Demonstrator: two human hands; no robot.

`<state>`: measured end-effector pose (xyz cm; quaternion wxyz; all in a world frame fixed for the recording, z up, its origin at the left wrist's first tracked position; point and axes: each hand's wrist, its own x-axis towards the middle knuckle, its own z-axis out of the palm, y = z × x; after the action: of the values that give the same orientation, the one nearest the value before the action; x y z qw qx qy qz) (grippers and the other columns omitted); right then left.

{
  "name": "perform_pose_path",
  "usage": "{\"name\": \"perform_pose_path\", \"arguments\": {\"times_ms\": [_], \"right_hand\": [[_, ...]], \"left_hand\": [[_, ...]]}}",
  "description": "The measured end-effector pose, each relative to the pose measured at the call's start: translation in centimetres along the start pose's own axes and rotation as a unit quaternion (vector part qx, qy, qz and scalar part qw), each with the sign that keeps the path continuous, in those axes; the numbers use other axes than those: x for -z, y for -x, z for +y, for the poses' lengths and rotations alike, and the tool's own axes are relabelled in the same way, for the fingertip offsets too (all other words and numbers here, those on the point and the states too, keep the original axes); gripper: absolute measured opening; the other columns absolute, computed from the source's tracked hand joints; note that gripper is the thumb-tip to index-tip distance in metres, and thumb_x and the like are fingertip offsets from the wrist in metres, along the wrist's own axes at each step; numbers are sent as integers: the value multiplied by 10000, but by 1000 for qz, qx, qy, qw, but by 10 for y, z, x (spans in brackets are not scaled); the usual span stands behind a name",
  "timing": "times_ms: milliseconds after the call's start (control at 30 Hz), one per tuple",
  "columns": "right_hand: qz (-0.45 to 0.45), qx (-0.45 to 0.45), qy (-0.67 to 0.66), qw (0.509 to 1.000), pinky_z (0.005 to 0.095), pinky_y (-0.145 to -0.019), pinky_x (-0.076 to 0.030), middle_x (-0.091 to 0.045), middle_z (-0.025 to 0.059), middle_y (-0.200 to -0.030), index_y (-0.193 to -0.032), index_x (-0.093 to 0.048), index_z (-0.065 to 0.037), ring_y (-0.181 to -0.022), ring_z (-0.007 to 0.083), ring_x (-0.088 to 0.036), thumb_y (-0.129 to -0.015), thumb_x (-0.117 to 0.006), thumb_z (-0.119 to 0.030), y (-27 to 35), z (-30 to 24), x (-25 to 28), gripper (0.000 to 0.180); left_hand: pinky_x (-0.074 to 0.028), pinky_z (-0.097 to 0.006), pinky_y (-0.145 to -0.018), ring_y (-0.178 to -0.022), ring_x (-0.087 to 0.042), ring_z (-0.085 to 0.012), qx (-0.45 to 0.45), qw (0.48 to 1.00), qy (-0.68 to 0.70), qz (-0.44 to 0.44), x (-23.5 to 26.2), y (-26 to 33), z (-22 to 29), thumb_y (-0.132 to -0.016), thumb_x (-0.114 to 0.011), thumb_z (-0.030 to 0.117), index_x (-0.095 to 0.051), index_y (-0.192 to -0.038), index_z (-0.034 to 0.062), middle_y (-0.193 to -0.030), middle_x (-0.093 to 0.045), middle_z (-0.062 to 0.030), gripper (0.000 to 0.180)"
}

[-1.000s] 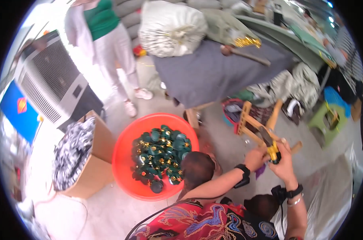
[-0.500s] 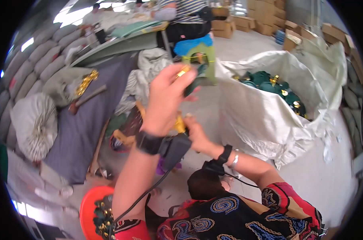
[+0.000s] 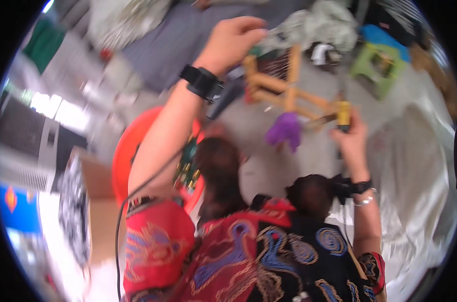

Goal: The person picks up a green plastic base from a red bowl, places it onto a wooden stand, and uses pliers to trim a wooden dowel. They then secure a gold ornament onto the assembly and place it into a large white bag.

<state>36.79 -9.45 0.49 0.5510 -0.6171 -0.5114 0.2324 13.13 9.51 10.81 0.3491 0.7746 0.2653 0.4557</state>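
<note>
My left hand is raised beside a dark grey cloth, blurred by motion. Its fingers are a little bent, with a gap by the thumb, and nothing shows in them. On the right, my right hand is closed on a screwdriver with a yellow and black handle, its shaft pointing away from me. A small wooden frame stands between the hands, with a purple cloth or glove hanging at its near end. Below my left forearm is a red basin of dark green pieces with gold-coloured fittings, partly hidden by the arm.
A large white sack stands at right, near my right arm. A green stool is at the far right. At left there is a cardboard box. Grey cloth and a pale sack lie at the far side.
The view has swung left and down. My left hand has moved away to the left, and the dark green piece with gold no longer shows in it. My right hand still holds the screwdriver.
</note>
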Motion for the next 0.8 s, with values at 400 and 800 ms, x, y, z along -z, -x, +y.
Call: {"name": "perform_pose_path", "arguments": {"times_ms": [400, 800], "right_hand": [[-78, -64, -12, 995, 212, -659, -398, -467, -22, -790, -1152, -537, -16, -719, 77, -466, -622, -614, 42, -22, 29, -65, 539], [-74, -35, 54, 995, 194, -606, -364, -425, -40, -794, -1163, -501, -15, -696, 71, -421, -578, -564, 26, -26, 14, -42, 590]], "left_hand": [[-512, -363, -713, -775, -651, -261, 480, 803, -353, 35, 127, 440, -245, -615, -704, 222, -661, -982, 70, -831, -671, -125, 401], [-505, -404, -769, -886, -618, -327, 545, 772, -326, -9, 63, 412, -300, -661, -685, 204, -642, -945, 82, -916, -647, -159, 312]]}}
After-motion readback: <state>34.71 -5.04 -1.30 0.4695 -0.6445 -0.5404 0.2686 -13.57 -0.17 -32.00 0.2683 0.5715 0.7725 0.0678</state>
